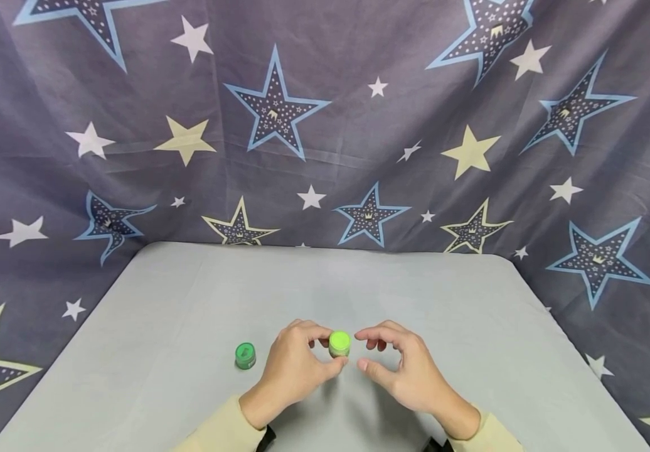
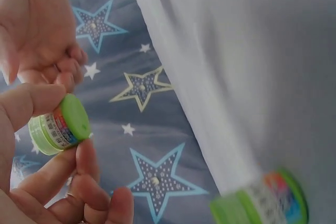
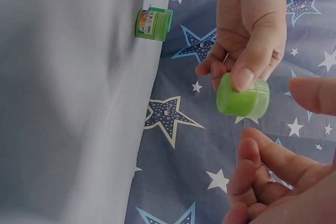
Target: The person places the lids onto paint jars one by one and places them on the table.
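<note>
A small lime-green lidded jar (image 1: 339, 344) is held above the table, pinched between the thumb and fingers of my left hand (image 1: 297, 361). In the left wrist view this jar (image 2: 60, 124) shows a colourful printed label and a clear body. To its right, my right hand (image 1: 401, 364) has its thumb and fingers spread apart and holds nothing. The right wrist view shows those fingers (image 3: 283, 156) close to the held jar (image 3: 243, 96) with a gap between. A darker green jar (image 1: 245, 356) stands on the table left of my left hand.
The table (image 1: 189, 301) has a pale grey cover. A dark curtain (image 1: 325, 125) printed with stars hangs behind it and along both sides. In the left wrist view the second jar (image 2: 262, 203) appears blurred at the lower right.
</note>
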Tool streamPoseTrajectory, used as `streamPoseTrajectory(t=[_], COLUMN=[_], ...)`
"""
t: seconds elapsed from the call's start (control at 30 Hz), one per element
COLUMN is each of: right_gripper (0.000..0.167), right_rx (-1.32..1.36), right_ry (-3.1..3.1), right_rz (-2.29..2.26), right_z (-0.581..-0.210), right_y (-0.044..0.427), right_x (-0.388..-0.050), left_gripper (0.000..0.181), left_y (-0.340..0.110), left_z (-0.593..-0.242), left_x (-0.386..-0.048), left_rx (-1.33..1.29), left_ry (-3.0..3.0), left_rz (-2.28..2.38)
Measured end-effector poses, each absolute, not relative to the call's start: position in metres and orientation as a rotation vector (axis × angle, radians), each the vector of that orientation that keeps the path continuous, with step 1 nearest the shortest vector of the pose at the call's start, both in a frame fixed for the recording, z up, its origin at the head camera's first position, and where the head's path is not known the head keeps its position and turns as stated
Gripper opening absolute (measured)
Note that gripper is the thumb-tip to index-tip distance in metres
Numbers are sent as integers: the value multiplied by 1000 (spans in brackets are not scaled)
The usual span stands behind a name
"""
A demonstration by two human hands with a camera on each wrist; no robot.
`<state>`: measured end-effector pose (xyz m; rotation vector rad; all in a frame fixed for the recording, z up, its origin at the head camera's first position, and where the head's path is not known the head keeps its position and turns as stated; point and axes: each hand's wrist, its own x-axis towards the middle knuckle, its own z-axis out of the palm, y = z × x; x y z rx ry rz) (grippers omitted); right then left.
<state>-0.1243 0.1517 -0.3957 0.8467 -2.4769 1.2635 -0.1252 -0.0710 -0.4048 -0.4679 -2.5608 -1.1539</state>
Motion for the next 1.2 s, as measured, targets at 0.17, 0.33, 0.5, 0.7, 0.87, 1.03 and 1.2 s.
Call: streamPoseTrajectory(t=[0.17,0.33,0.5,0.7,0.87,1.03,1.2], right_gripper=[35,35,36,36,36,36,36], right_rx=[839,844,852,848,842,847,861], right_ry=[-2474,-2466,-2443,-2452,-2471,-2476,-2468], right_rz=[1257,1245,1232,1224,1221,1216,1213], right_z=[-395,-394,-393,-393,-393,-394,-393], right_y=[152,154,157,162,164,166,165], right_x=[-124,-124,-124,-124,-123,-123,-122], left_gripper=[25,27,26,23,23,24,19], left_y=[-82,-95,-108,-119,-125,-127,-129], left_z=[-400,-398,-394,-392,-396,-400,-405], left_x=[-132,-141,-150,-164,-175,-183,-186], left_rx=[-383,-324,-293,-304,-320,-376,-451], left_ry=[-2595,-2631,-2703,-2802,-2880,-2962,-2984], left_rz=[-1067,-1011,-953,-851,-785,-652,-512])
